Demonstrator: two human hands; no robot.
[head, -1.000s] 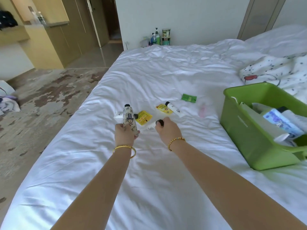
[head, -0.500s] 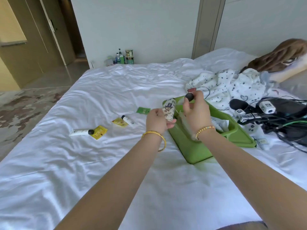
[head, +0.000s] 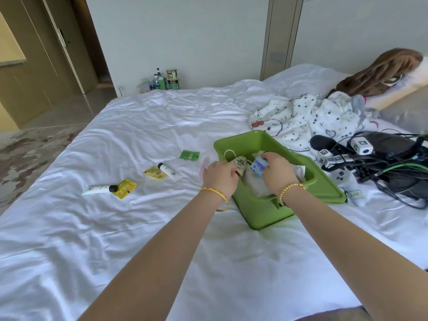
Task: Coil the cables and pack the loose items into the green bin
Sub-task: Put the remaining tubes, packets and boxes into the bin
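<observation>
Our left hand [head: 220, 176] closes its grip on a patterned tube [head: 239, 166] at the near-left corner of the green bin [head: 259, 212]; our right hand [head: 276, 173] curls over a blue-and-purple packet [head: 259, 166] inside the bin, though whether that grip is fully closed we cannot tell. The tube looks light and soft-walled, so we judge it best held across its body rather than by the cap, with little squeeze. The packet likely crumples and slides; a flat pinch at its edge should serve. The bin rests on the bed [head: 115, 239], already holding white wrapped items. Left of it, well apart, lie a white tube with black cap [head: 97, 189] touching a yellow sachet [head: 125, 188], a second white tube [head: 168, 171] beside another yellow sachet [head: 154, 173], and a green sachet [head: 189, 155]: all small, light, flat pieces, the sachets probably slippery on the sheet. The cables [head: 393, 172] lie tangled to the right, limp and uncoiled.
</observation>
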